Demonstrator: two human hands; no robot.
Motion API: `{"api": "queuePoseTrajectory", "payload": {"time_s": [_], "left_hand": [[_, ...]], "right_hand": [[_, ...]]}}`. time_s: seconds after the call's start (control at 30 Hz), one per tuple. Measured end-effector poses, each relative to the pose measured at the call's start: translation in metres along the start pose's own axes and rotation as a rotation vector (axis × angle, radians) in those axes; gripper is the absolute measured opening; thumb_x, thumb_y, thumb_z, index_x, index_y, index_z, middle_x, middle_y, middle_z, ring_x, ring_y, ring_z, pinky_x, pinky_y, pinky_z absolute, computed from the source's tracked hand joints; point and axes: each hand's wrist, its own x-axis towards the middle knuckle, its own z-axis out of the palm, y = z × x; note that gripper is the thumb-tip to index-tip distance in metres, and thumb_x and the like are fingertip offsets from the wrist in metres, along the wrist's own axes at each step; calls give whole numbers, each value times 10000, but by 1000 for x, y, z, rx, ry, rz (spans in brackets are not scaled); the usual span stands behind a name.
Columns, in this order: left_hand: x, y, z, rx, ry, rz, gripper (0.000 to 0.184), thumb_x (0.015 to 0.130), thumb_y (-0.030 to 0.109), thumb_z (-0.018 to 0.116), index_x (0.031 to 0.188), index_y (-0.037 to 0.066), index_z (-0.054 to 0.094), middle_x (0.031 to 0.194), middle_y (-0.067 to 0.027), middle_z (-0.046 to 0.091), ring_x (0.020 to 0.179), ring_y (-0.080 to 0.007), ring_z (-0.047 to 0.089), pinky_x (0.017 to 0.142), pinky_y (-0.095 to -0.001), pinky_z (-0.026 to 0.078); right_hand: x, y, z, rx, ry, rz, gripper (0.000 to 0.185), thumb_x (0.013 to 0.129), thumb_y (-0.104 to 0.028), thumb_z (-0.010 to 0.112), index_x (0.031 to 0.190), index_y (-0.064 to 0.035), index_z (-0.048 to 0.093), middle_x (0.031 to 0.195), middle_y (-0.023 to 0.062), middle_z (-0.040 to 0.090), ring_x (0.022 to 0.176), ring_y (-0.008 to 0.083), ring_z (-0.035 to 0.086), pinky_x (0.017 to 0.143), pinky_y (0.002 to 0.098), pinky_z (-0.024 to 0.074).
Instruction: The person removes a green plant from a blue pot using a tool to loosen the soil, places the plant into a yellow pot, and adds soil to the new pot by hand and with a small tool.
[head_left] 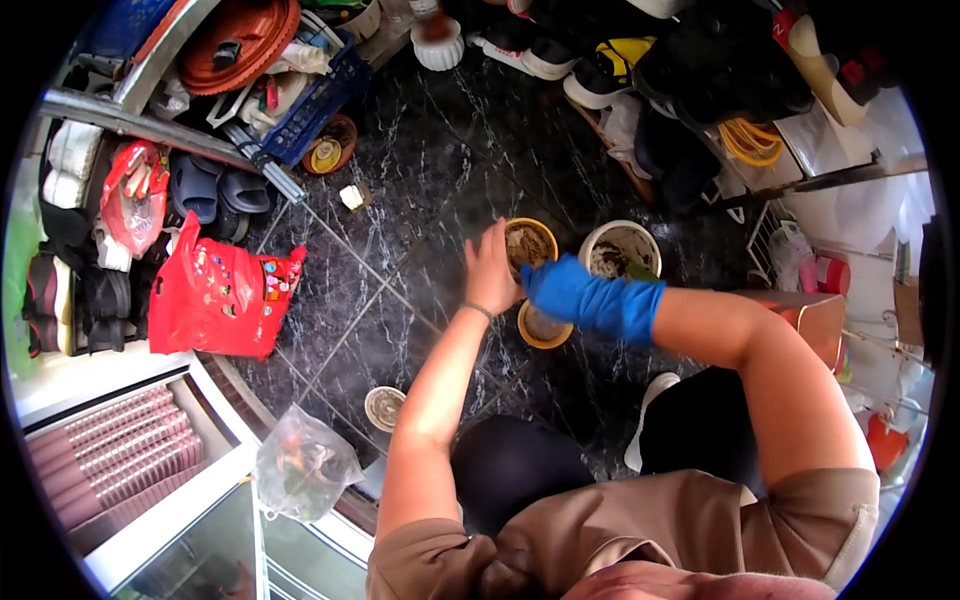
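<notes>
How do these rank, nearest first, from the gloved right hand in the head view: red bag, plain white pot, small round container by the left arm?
1. Plain white pot, beside the right hand
2. Small round container, lower left
3. Red bag, far left

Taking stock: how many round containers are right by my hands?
3: a yellow pot beside your left hand, a white pot right of it, and a yellow container nearer you. Others may be hidden.

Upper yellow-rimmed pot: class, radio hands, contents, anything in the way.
Left hand: bare, at the pot's left. Right hand: gloved blue, lower edge, grip hidden. Brown material inside. White pot close by, right.
</notes>
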Motion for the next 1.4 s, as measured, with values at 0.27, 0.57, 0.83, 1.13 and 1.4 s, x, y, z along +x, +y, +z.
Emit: {"api": "queuePoseTrajectory", "payload": {"time_s": [0.27,0.57,0.83,1.13,1.4], "left_hand": [[-5,15,-15,-72,-5,-85,1208,584,423,893,1504,23,221,1466,-169,365,1383,-326,361,1159,-600,163],[-7,17,-18,-94,-10,-91,1199,536,349,917,1491,42,260,1462,-146,382,1379,-316,370,1143,-626,159],[-7,15,-13,-97,55,-112,1204,537,372,917,1490,41,261,1453,-152,388,1382,-310,369,1142,-637,159],[-4,17,-3,-88,99,-72,1193,529,364,913,1481,40,270,1437,-153,402,1359,-325,392,1131,-640,183],[-8,21,-4,-107,133,-134,1154,527,354,914,1452,28,305,1409,-151,427,1329,-326,420,1116,-641,216]], "right_hand": [[-13,58,-89,406,41,161,183,861,-217,585,969,-127,701,818,140,695,755,354,678,652,449,532],[19,46,-67,221,-73,44,117,769,-160,653,837,-104,731,820,126,695,776,293,699,639,392,559],[-10,67,-60,488,-82,204,253,880,-267,590,1067,-126,685,823,159,694,771,351,691,654,455,542],[14,37,-46,152,-231,119,213,882,-211,567,1028,-114,687,827,109,709,751,329,697,631,444,540],[-15,76,-52,450,71,161,251,892,-263,571,1077,-143,692,812,137,693,735,342,682,621,449,526]]}}
